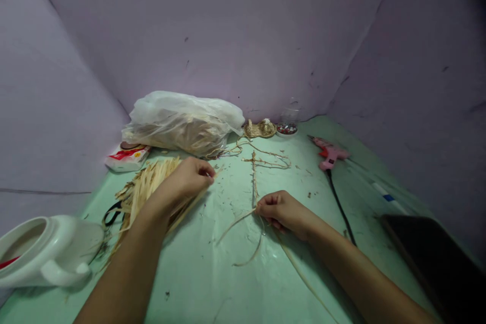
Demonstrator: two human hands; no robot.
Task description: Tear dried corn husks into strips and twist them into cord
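My right hand (283, 214) pinches the lower end of a thin braided cord (254, 179) of straw-coloured fibre. Loose strands (237, 223) fan out below its fingertips, and a longer one trails under the wrist toward the near edge. The braid runs up the table and loops at its far end. My left hand (192, 177) is closed, with a thin fibre strand (218, 172) at its fingertips. Under and beside the left forearm lies a bundle of dry pale fibre strips (150, 182), partly hidden by the arm.
A plastic bag (186, 116) lies against the wall, beside a small woven piece (260, 128) and a jar of beads (287, 128). A pink glue gun (330, 154), its cord and a dark phone-like slab (429, 258) are at right. A white pitcher-like container (72, 243) lies left.
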